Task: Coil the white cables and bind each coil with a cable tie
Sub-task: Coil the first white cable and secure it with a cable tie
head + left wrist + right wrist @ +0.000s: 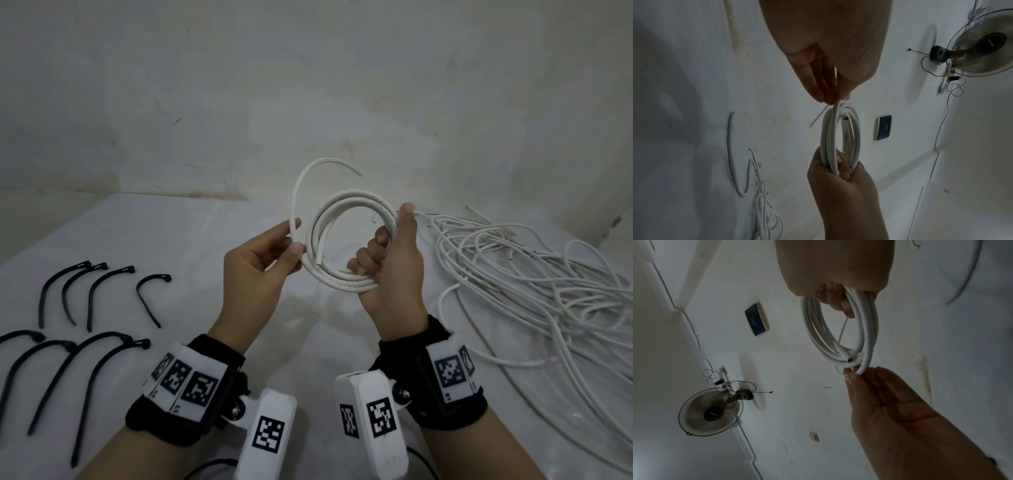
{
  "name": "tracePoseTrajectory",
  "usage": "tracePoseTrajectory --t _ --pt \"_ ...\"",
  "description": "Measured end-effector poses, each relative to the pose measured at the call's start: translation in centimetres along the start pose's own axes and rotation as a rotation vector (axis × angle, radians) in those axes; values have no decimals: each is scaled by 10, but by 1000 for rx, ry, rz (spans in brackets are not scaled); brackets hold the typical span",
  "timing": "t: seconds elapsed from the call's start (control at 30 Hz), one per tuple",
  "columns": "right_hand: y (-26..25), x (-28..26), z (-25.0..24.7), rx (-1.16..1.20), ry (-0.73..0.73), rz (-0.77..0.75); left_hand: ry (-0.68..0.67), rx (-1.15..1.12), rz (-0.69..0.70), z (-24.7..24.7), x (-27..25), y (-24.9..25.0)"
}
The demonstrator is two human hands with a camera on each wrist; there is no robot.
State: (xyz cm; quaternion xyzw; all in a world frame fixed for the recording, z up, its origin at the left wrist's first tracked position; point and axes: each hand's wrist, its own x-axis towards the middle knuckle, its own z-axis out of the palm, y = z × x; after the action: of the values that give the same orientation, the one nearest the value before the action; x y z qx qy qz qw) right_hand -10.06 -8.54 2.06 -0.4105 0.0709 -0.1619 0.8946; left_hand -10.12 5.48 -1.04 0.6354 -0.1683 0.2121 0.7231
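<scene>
A thick white cable coil (346,240) of a few loops is held up above the white table (191,240). My right hand (394,260) grips the coil's right side, fingers curled through the loops (838,300). My left hand (270,260) pinches the outer strand at the coil's left edge between thumb and fingertips (830,95). The cable's loose tail (329,162) arcs up and over the coil. One cut end (850,360) shows inside the loops. Several black cable ties (85,308) lie on the table at the left.
A tangled pile of thinner white cables (534,274) spreads over the table's right side, close to my right hand. A stained white wall (308,85) stands behind the table. The wrist views show a wall fan (711,412) and a dark wall panel (756,319).
</scene>
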Motion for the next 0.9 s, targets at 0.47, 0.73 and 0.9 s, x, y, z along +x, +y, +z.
tracePoseTrajectory --t 0.47,0.73,0.9 --pt "9 10 -8 -126 -101 169 -243 -98 -161 -2 1 -10" --pt "23 6 -7 -367 -244 166 -209 107 -68 -8 4 -18" --pt "25 2 -3 -408 -288 180 -203 117 -102 -10 6 -12"
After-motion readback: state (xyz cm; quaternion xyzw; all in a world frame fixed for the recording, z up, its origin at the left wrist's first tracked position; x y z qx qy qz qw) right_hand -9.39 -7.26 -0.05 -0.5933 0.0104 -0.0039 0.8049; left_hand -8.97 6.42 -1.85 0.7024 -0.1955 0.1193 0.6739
